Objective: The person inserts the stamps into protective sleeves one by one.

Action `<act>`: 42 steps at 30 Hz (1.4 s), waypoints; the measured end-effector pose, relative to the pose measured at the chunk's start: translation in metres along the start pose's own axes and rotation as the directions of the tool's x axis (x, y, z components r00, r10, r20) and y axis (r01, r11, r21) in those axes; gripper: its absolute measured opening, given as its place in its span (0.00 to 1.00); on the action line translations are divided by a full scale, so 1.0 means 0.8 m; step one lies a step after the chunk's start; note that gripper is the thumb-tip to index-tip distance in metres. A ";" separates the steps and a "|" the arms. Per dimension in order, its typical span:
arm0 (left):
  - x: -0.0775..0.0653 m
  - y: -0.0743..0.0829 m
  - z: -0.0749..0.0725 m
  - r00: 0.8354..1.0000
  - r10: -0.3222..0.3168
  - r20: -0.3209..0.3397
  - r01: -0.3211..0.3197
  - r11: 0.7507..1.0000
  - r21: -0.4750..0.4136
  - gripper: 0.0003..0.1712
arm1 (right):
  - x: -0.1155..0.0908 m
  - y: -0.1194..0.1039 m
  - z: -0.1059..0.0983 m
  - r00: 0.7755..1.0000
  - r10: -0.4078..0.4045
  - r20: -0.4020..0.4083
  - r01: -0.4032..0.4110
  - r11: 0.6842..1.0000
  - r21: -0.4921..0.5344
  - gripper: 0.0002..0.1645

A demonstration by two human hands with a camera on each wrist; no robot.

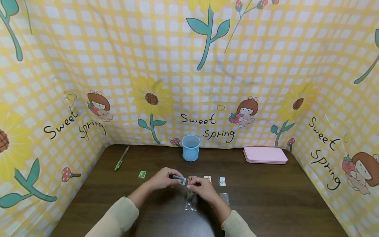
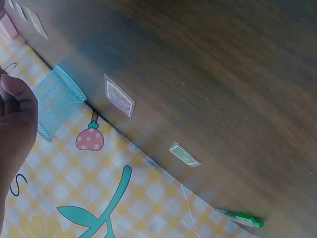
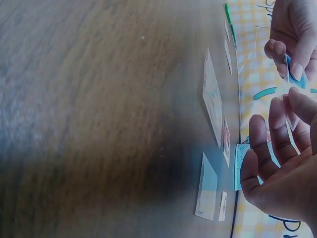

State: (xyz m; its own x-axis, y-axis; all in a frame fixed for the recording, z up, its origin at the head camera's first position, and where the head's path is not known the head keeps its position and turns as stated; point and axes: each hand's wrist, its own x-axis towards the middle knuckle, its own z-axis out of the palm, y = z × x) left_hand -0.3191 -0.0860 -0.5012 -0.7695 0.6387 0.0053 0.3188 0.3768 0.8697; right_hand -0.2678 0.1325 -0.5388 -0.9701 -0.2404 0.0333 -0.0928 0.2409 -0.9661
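Note:
My left hand (image 1: pixel 164 178) pinches a small blue card (image 1: pixel 179 179) between thumb and fingers. Close against it, my right hand (image 1: pixel 204 189) pinches the edge of a small clear plastic bag (image 1: pixel 187 187) at the card's end. The right wrist view shows both hands nearly meeting, the blue card (image 3: pixel 296 74) under the left thumb and the right hand's other fingers loosely bent. Below them, another clear bag (image 1: pixel 190 203) lies on the table. Behind the right hand are a reddish card (image 1: pixel 192 178) and another small card (image 1: pixel 208 178). In the left wrist view, a purple-toned card (image 2: pixel 119 97) lies on the tabletop.
On the dark table (image 1: pixel 97 200) stand a light blue mesh pen holder (image 1: pixel 190 153) at the back and a pink case (image 1: pixel 265 155) back right. A green pen (image 1: pixel 120 160) and green card (image 1: pixel 142 174) lie left; a white card (image 1: pixel 222 181) and clear bag (image 1: pixel 225 198) lie right.

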 end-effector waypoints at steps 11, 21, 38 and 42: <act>0.004 -0.002 -0.003 0.997 -0.039 0.070 0.036 0.999 0.031 0.05 | 0.000 0.002 0.002 1.000 0.007 0.006 -0.007 1.000 -0.006 0.09; 0.006 -0.006 -0.002 0.994 -0.063 0.092 0.059 0.997 0.040 0.07 | 0.001 0.002 0.002 1.000 -0.020 -0.002 0.020 0.996 -0.083 0.07; 0.004 -0.006 -0.002 0.994 -0.055 0.092 0.052 0.998 0.041 0.05 | 0.003 0.007 0.004 0.999 -0.045 -0.007 0.043 0.989 -0.140 0.07; 0.003 -0.006 -0.001 0.996 -0.045 0.082 0.042 0.999 0.035 0.06 | 0.001 0.005 0.006 0.999 -0.053 -0.006 0.052 0.991 -0.126 0.08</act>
State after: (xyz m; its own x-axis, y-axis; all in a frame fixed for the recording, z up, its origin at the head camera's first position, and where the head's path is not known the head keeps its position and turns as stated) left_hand -0.3233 -0.0867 -0.5051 -0.7351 0.6739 -0.0744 0.3048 0.4265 0.8516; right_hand -0.2682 0.1290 -0.5436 -0.9652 -0.2469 0.0861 -0.1705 0.3449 -0.9230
